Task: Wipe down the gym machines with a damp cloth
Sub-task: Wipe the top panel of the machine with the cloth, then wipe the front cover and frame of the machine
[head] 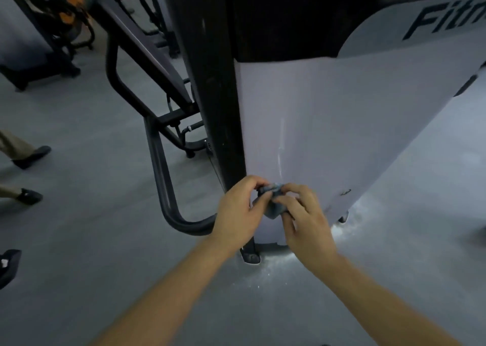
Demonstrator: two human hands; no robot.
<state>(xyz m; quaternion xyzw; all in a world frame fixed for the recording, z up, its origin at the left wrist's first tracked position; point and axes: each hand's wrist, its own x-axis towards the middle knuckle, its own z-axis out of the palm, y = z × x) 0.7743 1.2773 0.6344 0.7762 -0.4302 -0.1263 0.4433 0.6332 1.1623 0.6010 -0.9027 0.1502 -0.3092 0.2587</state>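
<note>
My left grip and right grip meet low in front of the machine, forearms bare and reaching forward. Both grips are closed on the cloth: the left pinches its upper left edge with curled fingers and thumb, and the right curls over its right side. The cloth is small, blue-grey and bunched. It sits between the two grips, in front of the lower left corner of the grey panel and just beside the black post. I cannot tell whether the cloth touches the panel. The panel carries a pale vertical streak above the cloth and dark lettering at top right, cut off by the frame edge. Below the grips, the machine's foot stands on the grey floor, with white dust scattered around it. A curved black bar runs down the left of the post and bends toward it near the left grip. At the left edge, two dark shoes of another person stand on the floor. An orange and black machine occupies the top left, well apart from the grips.
</note>
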